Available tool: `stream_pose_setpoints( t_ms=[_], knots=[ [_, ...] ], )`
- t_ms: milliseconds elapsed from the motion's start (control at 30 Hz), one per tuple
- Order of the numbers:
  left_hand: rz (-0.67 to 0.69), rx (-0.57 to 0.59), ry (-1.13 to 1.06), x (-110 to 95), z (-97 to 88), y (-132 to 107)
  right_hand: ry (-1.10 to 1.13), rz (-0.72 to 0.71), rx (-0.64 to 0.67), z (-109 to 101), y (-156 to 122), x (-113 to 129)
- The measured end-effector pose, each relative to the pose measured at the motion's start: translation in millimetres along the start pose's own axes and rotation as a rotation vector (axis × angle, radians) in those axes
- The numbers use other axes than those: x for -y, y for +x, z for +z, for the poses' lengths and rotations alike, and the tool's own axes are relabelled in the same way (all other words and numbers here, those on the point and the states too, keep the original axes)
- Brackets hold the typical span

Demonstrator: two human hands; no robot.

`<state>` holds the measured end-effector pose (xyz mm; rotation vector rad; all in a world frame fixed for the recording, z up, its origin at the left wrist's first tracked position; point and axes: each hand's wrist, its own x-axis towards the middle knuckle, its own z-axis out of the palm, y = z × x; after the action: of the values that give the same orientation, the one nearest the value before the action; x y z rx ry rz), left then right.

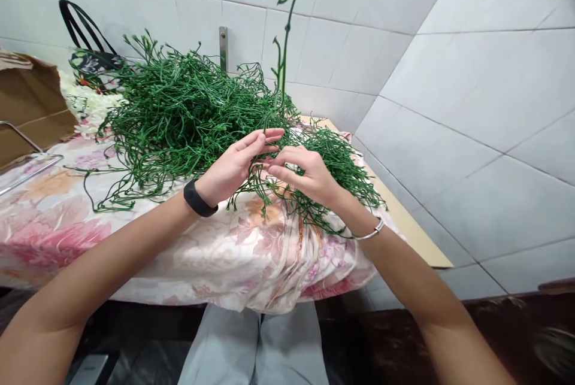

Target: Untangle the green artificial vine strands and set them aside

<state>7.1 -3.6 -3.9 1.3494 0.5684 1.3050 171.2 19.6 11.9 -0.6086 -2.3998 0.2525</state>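
My left hand [233,166], with a black band at the wrist, holds a green artificial stem [287,32] between thumb and fingers. The stem stands upright above the hand, its small branches curling out. My right hand [308,175], wearing a silver bangle, meets the left fingertips. Its fingers are bent around the stem's lower part, where the exact grip is partly hidden. Behind my left hand rises a large tangled heap of green stems [179,103]. A smaller pile of stems [336,157] lies beyond and right of my right hand.
A floral cloth [179,253] covers the table, bunched at the front. At the left are a cardboard box [36,103], white flowers [92,103], a bag with black handles [96,61] and a metal wire frame [31,172]. White tiled walls [494,103] stand behind and right.
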Motion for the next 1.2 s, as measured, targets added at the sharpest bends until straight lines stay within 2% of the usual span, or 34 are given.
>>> stream_pose_setpoints(
  t_ms=[333,500,733,967,1100,1200],
  knots=[
    [0.069,0.023,0.005,1,3.1,-1,0.009,0.034,0.010,12,-2,5],
    [0.032,0.003,0.022,-2,6.6,-4,0.012,0.064,-0.109,14,-4,6],
    [-0.073,-0.103,0.110,-10,4.4,-7,0.193,0.132,-0.268,6,-6,-1],
    [-0.030,-0.027,0.206,-8,-3.6,-5,0.272,0.168,-0.303,5,-7,2],
    [-0.004,-0.072,0.236,-9,-4.8,-5,0.170,0.088,-0.358,2,-5,3],
    [0.001,-0.099,0.281,-10,-3.6,-5,0.189,0.108,-0.323,-1,-4,2]
  ],
)
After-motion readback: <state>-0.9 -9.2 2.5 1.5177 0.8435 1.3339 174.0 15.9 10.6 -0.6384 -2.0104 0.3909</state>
